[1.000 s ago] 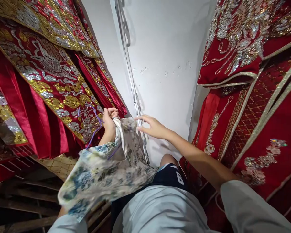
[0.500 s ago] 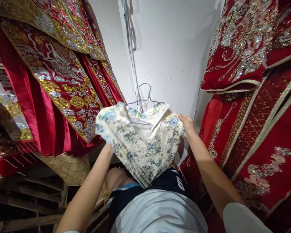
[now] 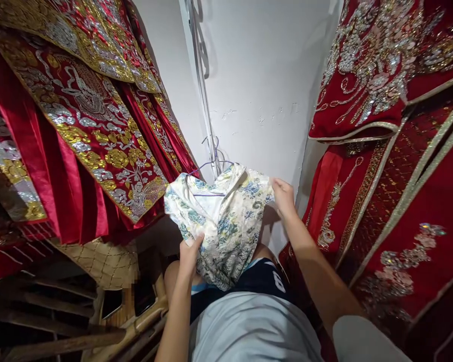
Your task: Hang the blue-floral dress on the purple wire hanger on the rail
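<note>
In front of my body is a white blouse [image 3: 241,216] with a blue and green floral print and short sleeves. A thin purple hanger [image 3: 216,160] sits inside its neckline, with the hook sticking up above the collar. My left hand [image 3: 191,251] pinches the blouse's left side, thumb on top of the fabric and the other fingers hidden. Over at the other side, my right hand [image 3: 284,197] grips the edge of the short sleeve between bent fingers. The lower part of the blouse hangs bunched above my lap.
Red embroidered garments with gold and silver sequins [image 3: 109,146] hang on the left. More beaded red garments [image 3: 377,130] hang on the right. Ahead is a white wall [image 3: 264,65] with a metal pole [image 3: 202,85]. A wooden chair [image 3: 147,322] stands at lower left.
My left hand has moved from the sleeve area down to the blouse's side. The blouse has turned and hangs more evenly, and the hanger has shifted left.
</note>
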Demonstrator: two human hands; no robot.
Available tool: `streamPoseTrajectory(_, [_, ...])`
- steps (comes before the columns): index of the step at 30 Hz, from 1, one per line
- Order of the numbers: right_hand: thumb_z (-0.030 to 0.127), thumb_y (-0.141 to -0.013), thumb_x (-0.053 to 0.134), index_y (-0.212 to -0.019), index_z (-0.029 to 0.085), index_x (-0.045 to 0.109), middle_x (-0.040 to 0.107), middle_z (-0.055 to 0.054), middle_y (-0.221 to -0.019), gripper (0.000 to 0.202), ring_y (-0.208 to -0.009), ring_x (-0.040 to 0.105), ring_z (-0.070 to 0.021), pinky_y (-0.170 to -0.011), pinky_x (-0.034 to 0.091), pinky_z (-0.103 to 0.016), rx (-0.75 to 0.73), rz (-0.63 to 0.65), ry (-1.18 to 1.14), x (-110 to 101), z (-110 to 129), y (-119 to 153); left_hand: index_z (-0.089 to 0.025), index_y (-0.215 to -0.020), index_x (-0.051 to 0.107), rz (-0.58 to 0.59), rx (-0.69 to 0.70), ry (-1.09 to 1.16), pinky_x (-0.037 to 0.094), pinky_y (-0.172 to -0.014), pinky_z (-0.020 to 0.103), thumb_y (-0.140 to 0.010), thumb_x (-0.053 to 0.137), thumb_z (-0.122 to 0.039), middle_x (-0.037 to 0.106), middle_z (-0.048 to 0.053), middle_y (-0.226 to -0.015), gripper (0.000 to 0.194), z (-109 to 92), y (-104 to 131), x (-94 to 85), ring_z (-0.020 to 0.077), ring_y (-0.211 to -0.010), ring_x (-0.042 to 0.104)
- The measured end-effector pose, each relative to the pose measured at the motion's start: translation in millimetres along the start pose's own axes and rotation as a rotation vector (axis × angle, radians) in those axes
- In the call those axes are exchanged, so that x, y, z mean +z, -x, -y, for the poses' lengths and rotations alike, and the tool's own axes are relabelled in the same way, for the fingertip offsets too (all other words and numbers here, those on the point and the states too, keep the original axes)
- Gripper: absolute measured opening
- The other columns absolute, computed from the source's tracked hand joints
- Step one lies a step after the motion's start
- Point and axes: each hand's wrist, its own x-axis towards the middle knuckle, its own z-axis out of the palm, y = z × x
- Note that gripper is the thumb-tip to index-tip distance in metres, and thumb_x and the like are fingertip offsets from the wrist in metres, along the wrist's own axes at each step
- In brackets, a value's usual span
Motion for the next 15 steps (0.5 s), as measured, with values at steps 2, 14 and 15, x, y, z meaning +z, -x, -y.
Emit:
streamPoseTrajectory(2, [0.059,-0.086,0.043,-0.102,0.024,0.063,0.071,-0.012,-0.099,0.043,-0.109,0.062,-0.0314,-0.084,0.052,-0.043,-0.048,-0.167,0.094,-7.1,-13.4,20.0,-0.021,-0.109,0.070,-0.022,-0.006,0.039,0.044,-0.112,0.048,-0.068,0.082,-0.043,0.071,0.010,-0.123,0.047,6.3,5.3,6.6,0.0356,-0.130,0.058])
streamPoseTrajectory(14, [0.054,-0.095,0.048,-0.072,0.022,0.050,0.058,0.003,-0.061,0.039,-0.056,0.052,-0.0139,-0.057,0.038,-0.026,0.169,0.694,0.169,76.9,-49.5,130.4,-0.011,-0.124,0.063,-0.119,-0.130,0.011,0.047,-0.106,0.042,-0.068,0.087,-0.041,0.064,0.019,-0.133,0.067,15.7,19.6,24.4,0.0356,-0.129,0.058])
streamPoseTrajectory(15, [0.052,-0.095,0.049,-0.073,0.022,0.050,0.058,0.003,-0.062,0.037,-0.056,0.051,-0.0138,-0.057,0.036,-0.026,0.162,0.696,0.175,76.8,-47.1,130.2,-0.011,-0.122,0.065,-0.111,-0.117,0.027,0.047,-0.106,0.042,-0.069,0.087,-0.041,0.065,0.018,-0.132,0.065,15.5,19.8,24.0,0.0349,-0.128,0.058])
